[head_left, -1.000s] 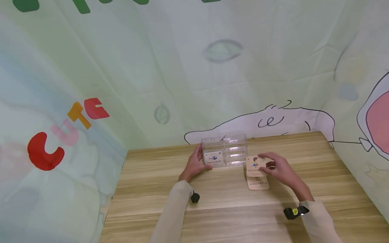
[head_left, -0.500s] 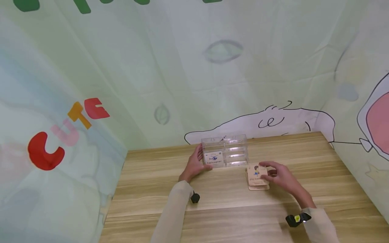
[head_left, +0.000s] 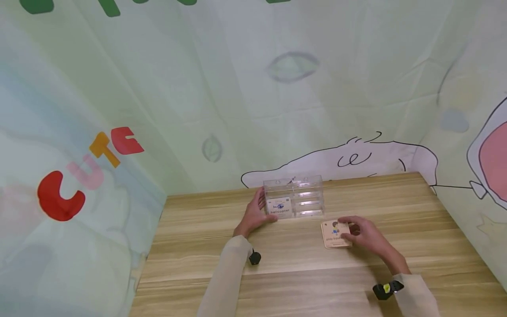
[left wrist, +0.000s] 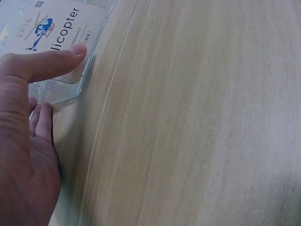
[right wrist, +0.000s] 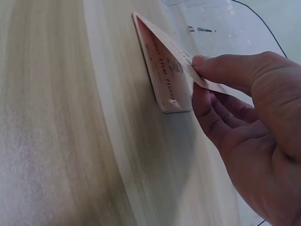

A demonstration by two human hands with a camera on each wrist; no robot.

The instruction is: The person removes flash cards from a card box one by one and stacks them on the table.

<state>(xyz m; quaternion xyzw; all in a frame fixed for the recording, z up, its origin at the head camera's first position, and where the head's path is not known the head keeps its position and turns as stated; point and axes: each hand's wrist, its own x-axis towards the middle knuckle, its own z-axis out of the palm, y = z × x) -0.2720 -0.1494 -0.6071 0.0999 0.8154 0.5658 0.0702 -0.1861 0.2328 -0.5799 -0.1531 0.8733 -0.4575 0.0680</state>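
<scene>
Near the table's back edge stands a clear plastic box [head_left: 309, 203] with divided compartments. A helicopter card [head_left: 279, 206] shows in its left half. My left hand [head_left: 255, 213] grips the box at its left side, thumb across the front, as the left wrist view shows. To the right, my right hand [head_left: 366, 237] pinches a picture card [head_left: 334, 233] by its right edge between thumb and fingers. In the right wrist view that card tilts over a second card [right wrist: 164, 82] lying on the table; their far edges meet and the held side is raised.
The wood-grain table [head_left: 301, 281] runs up to a printed cloth backdrop [head_left: 237, 88] behind and at both sides. Dark wrist cameras sit on my left wrist and right wrist.
My right hand has lowered its card toward me, and it now covers most of the card beneath. My left hand and the box have stayed put.
</scene>
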